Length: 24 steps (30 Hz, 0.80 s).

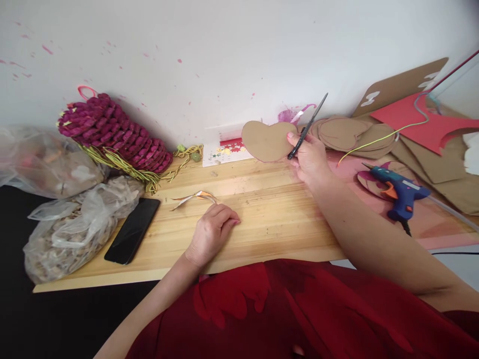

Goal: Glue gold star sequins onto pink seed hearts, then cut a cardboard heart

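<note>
My right hand (312, 157) is raised over the back of the wooden table. It grips a pair of dark scissors (310, 122), points up, together with a brown cardboard heart (266, 141), thumb laid over the heart's edge. My left hand (213, 232) rests in a loose fist on the table near its front edge, with no object showing in it. Just behind its knuckles lies a curled strip of orange and white paper (198, 195). Right of the scissors is a stack of cardboard shapes (355, 134), one with a heart outline drawn on it.
A blue and teal glue gun (402, 192) lies on the pink surface (434, 232) at right, near red paper (415, 117) and cardboard sheets. Left are a black phone (132, 232), plastic bags (78, 224) and a magenta pinecone-like craft (119, 132). A white wall stands behind.
</note>
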Motion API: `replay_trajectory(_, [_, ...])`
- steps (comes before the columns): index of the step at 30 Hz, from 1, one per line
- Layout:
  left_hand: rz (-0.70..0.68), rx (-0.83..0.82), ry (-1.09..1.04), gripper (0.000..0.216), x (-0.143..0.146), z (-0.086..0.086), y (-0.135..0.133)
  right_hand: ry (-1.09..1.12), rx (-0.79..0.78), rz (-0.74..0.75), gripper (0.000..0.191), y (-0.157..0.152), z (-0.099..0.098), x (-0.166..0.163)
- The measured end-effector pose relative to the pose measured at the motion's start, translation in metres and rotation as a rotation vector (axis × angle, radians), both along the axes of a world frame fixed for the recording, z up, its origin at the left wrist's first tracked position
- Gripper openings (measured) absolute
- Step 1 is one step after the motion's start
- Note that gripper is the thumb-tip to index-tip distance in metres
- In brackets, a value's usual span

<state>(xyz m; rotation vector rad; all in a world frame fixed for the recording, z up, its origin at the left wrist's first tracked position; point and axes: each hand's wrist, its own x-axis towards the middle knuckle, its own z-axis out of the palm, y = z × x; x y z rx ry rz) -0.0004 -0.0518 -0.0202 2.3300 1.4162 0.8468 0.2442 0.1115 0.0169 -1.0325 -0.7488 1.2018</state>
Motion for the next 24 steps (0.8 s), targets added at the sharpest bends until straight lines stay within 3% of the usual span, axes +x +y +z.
replay_trajectory(12, [-0.043, -0.001, -0.016, 0.012, -0.0010, -0.0012, 0.0004, -0.009, -0.008, 0.014, 0.032, -0.0004, -0.0003, -0.0004])
replay_trajectory(24, [0.034, -0.053, -0.087, 0.008, -0.0045, -0.0006, 0.0020, -0.023, -0.001, 0.011, 0.031, -0.0003, -0.0016, -0.0001])
